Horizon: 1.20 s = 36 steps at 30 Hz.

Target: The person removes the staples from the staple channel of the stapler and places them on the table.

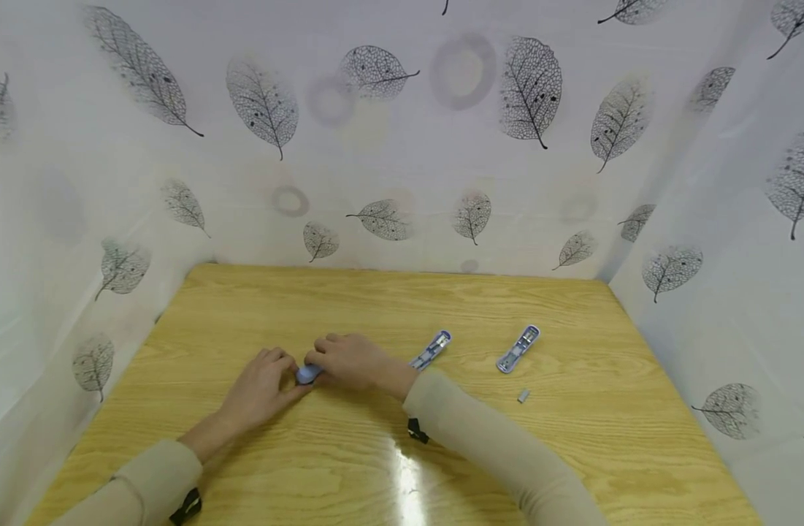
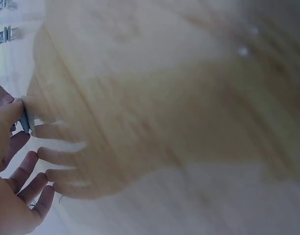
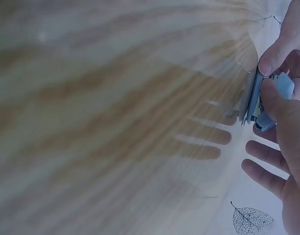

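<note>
Both hands meet low over the left part of the wooden table [image 1: 349, 467], around a small light-blue plastic device [image 1: 308, 374] that looks like a mini stapler. My left hand [image 1: 260, 391] pinches its left end between thumb and fingers; in the left wrist view its other fingers are spread. From the other side, my right hand [image 1: 355, 361] grips the device, thumb on top. The right wrist view shows a light-blue casing [image 3: 282, 88] with metal parts at an angle to a darker flat strip [image 3: 254, 98]. Fingers hide much of it.
Right of the hands lie two similar lilac-blue devices with metal inside, one partly behind the right wrist [image 1: 431, 349], the other farther right [image 1: 518, 349]. A small grey block [image 1: 523, 395] lies nearer. A leaf-patterned curtain [image 1: 402, 168] encloses the table's back and sides.
</note>
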{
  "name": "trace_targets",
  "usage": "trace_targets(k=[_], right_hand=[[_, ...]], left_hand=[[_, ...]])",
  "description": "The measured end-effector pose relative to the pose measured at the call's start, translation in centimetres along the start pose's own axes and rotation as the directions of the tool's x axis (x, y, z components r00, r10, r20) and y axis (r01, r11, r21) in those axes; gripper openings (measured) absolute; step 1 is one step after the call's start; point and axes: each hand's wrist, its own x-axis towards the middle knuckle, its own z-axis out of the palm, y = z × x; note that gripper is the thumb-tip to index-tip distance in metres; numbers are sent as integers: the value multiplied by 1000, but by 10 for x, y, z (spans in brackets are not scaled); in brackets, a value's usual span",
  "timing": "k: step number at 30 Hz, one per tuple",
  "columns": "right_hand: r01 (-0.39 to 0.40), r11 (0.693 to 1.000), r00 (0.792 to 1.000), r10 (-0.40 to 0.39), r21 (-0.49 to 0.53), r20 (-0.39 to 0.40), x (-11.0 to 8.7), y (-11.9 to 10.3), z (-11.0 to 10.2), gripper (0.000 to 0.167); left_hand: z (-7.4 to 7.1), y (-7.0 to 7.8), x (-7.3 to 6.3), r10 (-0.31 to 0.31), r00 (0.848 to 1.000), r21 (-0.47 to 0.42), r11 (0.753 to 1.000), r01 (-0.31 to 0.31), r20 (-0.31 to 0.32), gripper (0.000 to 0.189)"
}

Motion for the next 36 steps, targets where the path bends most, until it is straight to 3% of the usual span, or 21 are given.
trace_targets(k=[16, 28, 36], right_hand=[[-48, 987, 999, 43, 151, 33, -3, 10, -2, 41], [-126, 988, 989, 117, 92, 92, -9, 31, -3, 43], [-159, 983, 985, 151, 92, 88, -17, 43, 1, 46]], left_hand=[[2, -2, 0, -3, 1000, 16, 1000, 2, 20, 26], [1, 2, 0, -18, 999, 20, 1000, 17, 35, 24], [1, 4, -1, -14, 1000, 27, 1000, 13, 23, 24]])
